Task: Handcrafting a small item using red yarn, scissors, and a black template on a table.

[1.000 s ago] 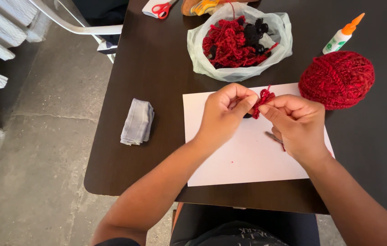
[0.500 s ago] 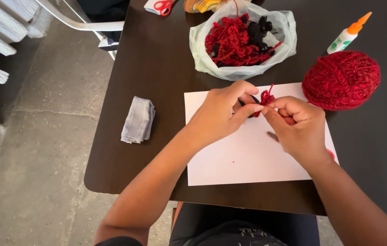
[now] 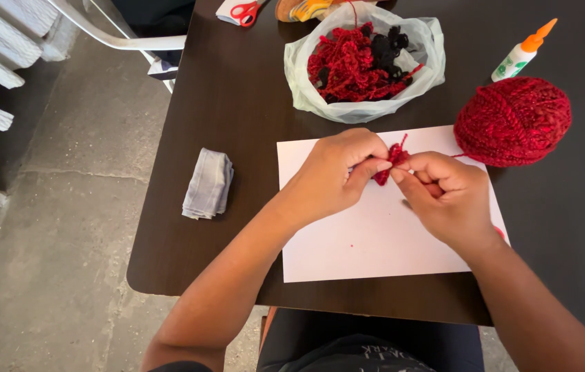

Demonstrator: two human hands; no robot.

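Observation:
My left hand (image 3: 334,176) and my right hand (image 3: 444,193) meet over a white sheet of paper (image 3: 375,234) on a dark brown table (image 3: 237,89). Both pinch a small tuft of red yarn (image 3: 390,162) between thumb and fingers; its lower part is hidden by my fingers. A strand runs from the tuft toward a big red yarn ball (image 3: 511,121) lying at the paper's far right corner.
A clear plastic bag (image 3: 365,62) of red and black yarn bits sits beyond the paper. A glue bottle (image 3: 523,52) with an orange cap lies far right. Red-handled scissors (image 3: 245,10) rest at the far edge. A folded grey cloth (image 3: 208,183) lies left. Concrete floor lies left of the table.
The view has shifted slightly. My hands stay over the paper and keep working the red tuft, the fingers closing tighter together around it.

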